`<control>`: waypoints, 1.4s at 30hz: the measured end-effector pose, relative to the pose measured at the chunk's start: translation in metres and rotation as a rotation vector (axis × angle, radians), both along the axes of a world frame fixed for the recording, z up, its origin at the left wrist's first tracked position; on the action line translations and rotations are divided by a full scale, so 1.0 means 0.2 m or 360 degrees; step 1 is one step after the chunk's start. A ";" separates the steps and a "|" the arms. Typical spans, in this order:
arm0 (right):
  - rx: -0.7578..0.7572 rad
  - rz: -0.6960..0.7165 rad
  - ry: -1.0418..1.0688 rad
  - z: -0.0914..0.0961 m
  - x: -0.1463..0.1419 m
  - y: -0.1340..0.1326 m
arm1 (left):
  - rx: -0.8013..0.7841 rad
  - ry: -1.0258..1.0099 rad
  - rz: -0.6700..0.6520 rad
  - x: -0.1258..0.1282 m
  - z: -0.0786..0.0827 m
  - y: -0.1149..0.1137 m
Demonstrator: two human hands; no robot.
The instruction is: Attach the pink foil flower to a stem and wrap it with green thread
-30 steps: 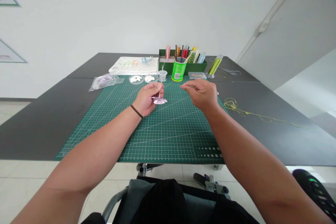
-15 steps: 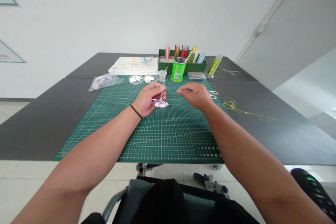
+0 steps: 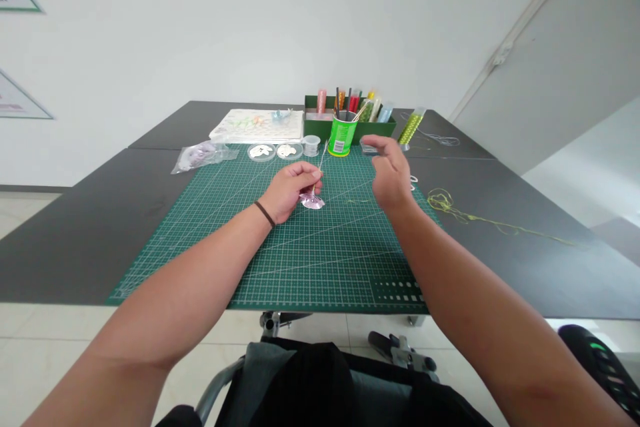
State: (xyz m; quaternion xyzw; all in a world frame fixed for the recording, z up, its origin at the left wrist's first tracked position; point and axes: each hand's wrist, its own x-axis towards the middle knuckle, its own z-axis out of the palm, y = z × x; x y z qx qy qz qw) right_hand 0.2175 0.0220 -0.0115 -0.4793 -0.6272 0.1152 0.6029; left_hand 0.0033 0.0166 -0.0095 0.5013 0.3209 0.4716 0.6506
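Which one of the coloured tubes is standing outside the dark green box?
The yellow-green tube, just right of the dark green box. The other coloured tubes are all inside that box.

Craft rm or workshop, w/ white wall (image 3: 200, 33) & pale tiled flr (image 3: 45, 347). Dark desk (image 3: 60, 260) holds gridded grn cutting mat (image 3: 310, 260), box (image 3: 317, 129) of coloured tubes (image 3: 321, 101), loose yellowish thread (image 3: 442, 201).

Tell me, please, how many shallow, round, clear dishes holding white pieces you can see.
2: the left dish lies near the far edge of the green gridded cutting mat; the right dish lies beside it, left of the small clear tub. The right hand might hide others.
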 end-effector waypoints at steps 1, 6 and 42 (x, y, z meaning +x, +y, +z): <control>-0.0083 0.0188 -0.0038 0.00 -0.04 -0.03 | 0.0015 0.0021 -0.0029 0.00 0.00 0.00; -0.0650 0.0890 0.0130 -0.03 -0.18 -0.10 | 0.0080 0.0109 -0.0105 0.00 -0.01 -0.01; -0.0589 0.0783 -0.0091 -0.03 -0.07 -0.02 | -0.0147 0.0191 -0.0704 -0.02 0.02 -0.06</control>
